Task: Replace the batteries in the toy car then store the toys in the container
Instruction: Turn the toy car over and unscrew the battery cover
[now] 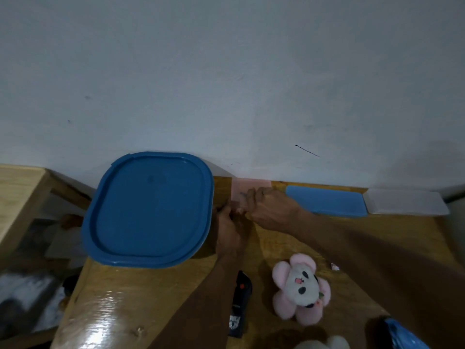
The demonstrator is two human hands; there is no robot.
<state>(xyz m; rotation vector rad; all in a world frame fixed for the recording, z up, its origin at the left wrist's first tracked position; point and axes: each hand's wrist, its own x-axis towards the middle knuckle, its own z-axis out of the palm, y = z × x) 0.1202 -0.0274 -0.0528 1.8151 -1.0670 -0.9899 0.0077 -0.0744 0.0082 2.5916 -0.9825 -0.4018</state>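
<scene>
Both my hands meet at a flat pink box (251,188) that lies against the wall. My right hand (266,207) curls its fingers over the box's near edge. My left hand (230,227) grips its near left corner, fingertips partly hidden. A black toy car (239,298) with a red dot lies on the wooden table (141,306) under my left forearm. A pink and white panda plush (300,290) sits to its right. The large container with a blue lid (151,210) stands closed at the left.
A flat blue box (327,201) and a white one (405,201) lie along the wall at the right. A small wrapped item (335,267) lies right of the plush. A white plush (323,343) and a blue object (402,333) show at the bottom edge.
</scene>
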